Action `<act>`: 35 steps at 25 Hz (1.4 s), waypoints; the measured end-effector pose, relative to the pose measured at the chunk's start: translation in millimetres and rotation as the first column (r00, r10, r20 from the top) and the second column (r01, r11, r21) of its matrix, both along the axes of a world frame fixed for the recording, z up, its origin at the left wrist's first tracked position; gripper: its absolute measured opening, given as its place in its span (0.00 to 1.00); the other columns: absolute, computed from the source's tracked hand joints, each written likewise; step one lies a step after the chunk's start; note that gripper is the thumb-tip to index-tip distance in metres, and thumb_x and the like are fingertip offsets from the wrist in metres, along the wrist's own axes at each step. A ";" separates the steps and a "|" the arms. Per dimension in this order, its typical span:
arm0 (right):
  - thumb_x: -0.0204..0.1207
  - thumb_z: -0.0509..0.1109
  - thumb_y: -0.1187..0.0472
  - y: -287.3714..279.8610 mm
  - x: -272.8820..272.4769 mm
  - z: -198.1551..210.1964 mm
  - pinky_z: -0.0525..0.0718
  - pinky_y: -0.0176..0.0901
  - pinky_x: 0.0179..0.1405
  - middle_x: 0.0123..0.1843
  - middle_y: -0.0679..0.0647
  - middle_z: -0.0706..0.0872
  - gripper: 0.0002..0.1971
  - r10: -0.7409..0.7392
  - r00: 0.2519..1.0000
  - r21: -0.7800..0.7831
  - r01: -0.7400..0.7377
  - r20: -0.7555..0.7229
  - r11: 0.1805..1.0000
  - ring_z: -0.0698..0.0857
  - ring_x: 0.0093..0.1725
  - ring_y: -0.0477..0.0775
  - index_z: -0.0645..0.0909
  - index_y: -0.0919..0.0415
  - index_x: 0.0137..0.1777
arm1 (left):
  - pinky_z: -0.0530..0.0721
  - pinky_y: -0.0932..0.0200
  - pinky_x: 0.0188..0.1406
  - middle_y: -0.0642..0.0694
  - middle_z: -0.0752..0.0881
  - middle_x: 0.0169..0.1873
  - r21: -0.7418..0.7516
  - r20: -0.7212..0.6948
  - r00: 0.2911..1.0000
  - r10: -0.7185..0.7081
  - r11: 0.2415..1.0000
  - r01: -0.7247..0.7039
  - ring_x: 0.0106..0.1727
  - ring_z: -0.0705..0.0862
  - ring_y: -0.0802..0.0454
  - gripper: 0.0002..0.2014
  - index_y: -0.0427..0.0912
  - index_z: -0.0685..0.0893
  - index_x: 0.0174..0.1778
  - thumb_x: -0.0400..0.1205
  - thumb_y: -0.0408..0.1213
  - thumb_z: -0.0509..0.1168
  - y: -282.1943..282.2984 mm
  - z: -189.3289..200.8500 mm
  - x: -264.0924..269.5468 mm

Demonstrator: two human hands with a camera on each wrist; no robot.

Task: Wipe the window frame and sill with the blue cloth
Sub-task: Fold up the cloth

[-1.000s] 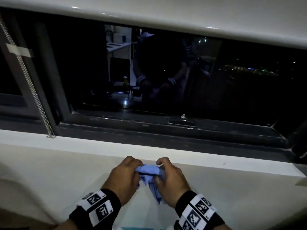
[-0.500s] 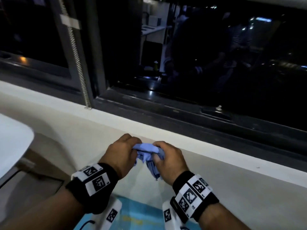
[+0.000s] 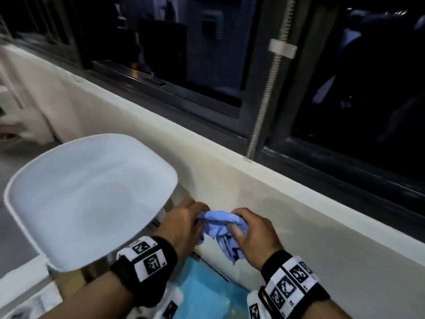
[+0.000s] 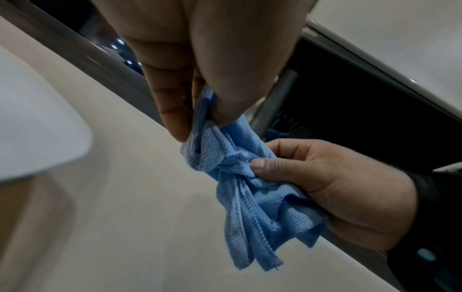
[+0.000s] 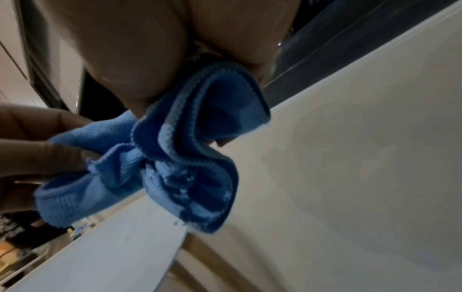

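Blue cloth (image 3: 220, 229) bunched between both hands, held in air in front of pale wall below window sill (image 3: 207, 143), touching neither sill nor frame. Left hand (image 3: 181, 226) grip closed on cloth: thumb and fingers pinching one gathered edge, seen in left wrist view (image 4: 205, 110). Right hand (image 3: 253, 233) grip likewise closed on cloth: thumb pressed into folds, fingers curled behind. Cloth (image 5: 175, 150) of waffle-weave microfibre with stitched hem, crumpled into ropy folds, loose corners hanging down below hands. Sill a smooth cream-painted ledge, running diagonally. Window frame (image 3: 248, 107) of dark metal, matte, with straight rectangular profiles; glass dark, reflective. Bead chain (image 3: 266, 93) of small metal links hanging down along frame upright, through a pale plastic clip, lower end reaching sill. White plastic chair seat (image 3: 87, 199), rounded moulded shell with raised rim, just left of left hand. Black wristbands with square black-and-white markers on both wrists.
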State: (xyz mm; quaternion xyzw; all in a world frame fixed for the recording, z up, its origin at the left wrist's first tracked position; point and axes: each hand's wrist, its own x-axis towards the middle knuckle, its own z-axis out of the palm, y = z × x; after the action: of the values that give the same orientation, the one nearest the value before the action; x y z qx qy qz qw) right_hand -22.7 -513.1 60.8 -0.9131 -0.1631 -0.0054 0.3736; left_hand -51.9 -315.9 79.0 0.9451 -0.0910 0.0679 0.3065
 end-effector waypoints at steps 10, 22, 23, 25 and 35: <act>0.74 0.64 0.60 235.5 30.3 -31.8 0.80 0.46 0.36 0.32 0.48 0.80 0.06 0.074 0.972 0.104 -0.052 -0.223 0.993 0.78 0.33 0.49 0.78 0.56 0.37 | 0.77 0.58 0.54 0.45 0.85 0.55 0.036 -0.141 0.982 0.125 0.992 -0.121 0.56 0.82 0.45 0.16 0.46 0.82 0.60 0.78 0.40 0.57 227.1 -10.3 31.2; 0.74 0.68 0.54 318.2 102.5 -89.3 0.83 0.48 0.44 0.46 0.58 0.84 0.08 -0.012 0.981 -0.140 -0.016 -0.196 0.990 0.83 0.47 0.62 0.73 0.52 0.50 | 0.77 0.50 0.41 0.40 0.74 0.56 0.662 -0.303 0.944 0.128 0.741 0.112 0.56 0.79 0.36 0.14 0.45 0.81 0.57 0.75 0.36 0.66 290.7 -32.4 141.3; 0.74 0.68 0.56 321.0 108.0 -94.0 0.82 0.49 0.46 0.48 0.58 0.83 0.08 -0.026 0.986 -0.161 -0.001 -0.165 0.987 0.81 0.49 0.63 0.74 0.53 0.49 | 0.77 0.50 0.41 0.40 0.74 0.57 0.680 -0.299 0.943 0.149 0.726 0.101 0.57 0.79 0.36 0.14 0.45 0.82 0.58 0.75 0.34 0.66 290.0 -35.8 147.5; 0.74 0.70 0.61 325.2 116.0 -101.8 0.80 0.51 0.51 0.55 0.58 0.78 0.09 -0.040 0.992 -0.193 0.016 -0.121 0.981 0.78 0.54 0.63 0.75 0.55 0.52 | 0.79 0.50 0.46 0.41 0.78 0.58 0.699 -0.326 0.922 0.211 0.710 0.084 0.58 0.80 0.38 0.17 0.45 0.80 0.60 0.76 0.31 0.64 288.5 -43.9 157.8; 0.78 0.61 0.53 331.3 118.6 -109.8 0.74 0.52 0.61 0.66 0.57 0.76 0.17 0.171 0.963 -0.515 -0.255 -0.206 0.818 0.73 0.64 0.64 0.78 0.54 0.65 | 0.79 0.51 0.46 0.41 0.79 0.59 0.564 -0.395 0.914 0.092 0.810 0.162 0.59 0.80 0.40 0.16 0.44 0.79 0.61 0.76 0.34 0.65 280.4 -86.8 174.5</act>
State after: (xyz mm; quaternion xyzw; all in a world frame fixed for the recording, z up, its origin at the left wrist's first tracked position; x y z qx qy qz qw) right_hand 95.9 -181.7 -48.9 -0.9546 -0.2306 0.1514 0.1123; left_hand 122.6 -35.5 -7.8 0.9843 -0.0599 -0.1657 0.0139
